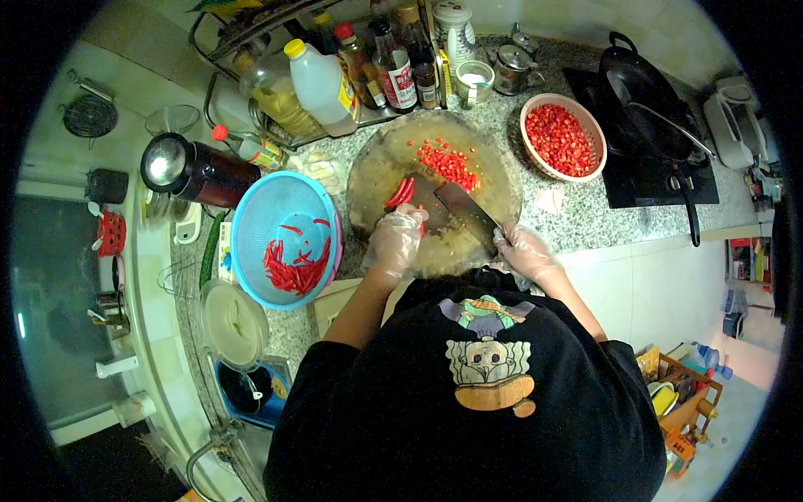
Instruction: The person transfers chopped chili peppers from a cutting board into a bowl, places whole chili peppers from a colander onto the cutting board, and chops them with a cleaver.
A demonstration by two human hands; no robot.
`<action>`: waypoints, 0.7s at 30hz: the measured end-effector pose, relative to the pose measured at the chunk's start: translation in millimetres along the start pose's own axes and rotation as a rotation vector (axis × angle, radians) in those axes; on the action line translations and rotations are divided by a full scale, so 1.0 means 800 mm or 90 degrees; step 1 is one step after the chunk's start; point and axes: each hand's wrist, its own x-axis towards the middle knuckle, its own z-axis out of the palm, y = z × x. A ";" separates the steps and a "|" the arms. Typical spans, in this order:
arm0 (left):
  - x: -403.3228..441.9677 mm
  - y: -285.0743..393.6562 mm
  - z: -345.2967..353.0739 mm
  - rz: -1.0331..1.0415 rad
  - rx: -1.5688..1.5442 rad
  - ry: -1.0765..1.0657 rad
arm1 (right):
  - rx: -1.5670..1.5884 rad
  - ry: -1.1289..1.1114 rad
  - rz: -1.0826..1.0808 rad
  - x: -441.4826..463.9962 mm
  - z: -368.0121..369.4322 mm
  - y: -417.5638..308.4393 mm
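Over the board (375,167), red chillies (401,192) are held jutting past the left hand's (396,239) curled fingers; a cleaver (467,214) is gripped in the closed right hand (529,252).

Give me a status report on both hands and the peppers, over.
Left hand holding whole peppers against the board. Right hand gripping the knife. Chopped pieces near the blade tip; nothing else seen blocking it.

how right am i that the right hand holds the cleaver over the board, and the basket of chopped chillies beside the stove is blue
Wrong on the colour: the head view shows the basket of chopped chillies beside the stove is pale pink, not blue. The right hand does hold the cleaver over the board.
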 end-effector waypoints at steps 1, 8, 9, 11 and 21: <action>0.001 -0.003 -0.002 -0.050 -0.024 -0.010 | 0.023 0.003 -0.003 -0.001 0.002 0.002; 0.011 -0.026 -0.019 -0.072 0.051 0.072 | 0.052 0.007 -0.005 -0.009 0.002 0.001; 0.014 -0.029 -0.016 -0.065 0.048 0.084 | 0.055 0.004 -0.002 -0.009 0.002 0.000; 0.019 -0.035 -0.009 -0.049 0.031 0.096 | 0.033 0.013 -0.028 -0.009 0.006 0.006; 0.047 -0.018 -0.056 -0.103 -0.135 0.068 | 0.064 0.014 -0.026 -0.008 0.005 0.008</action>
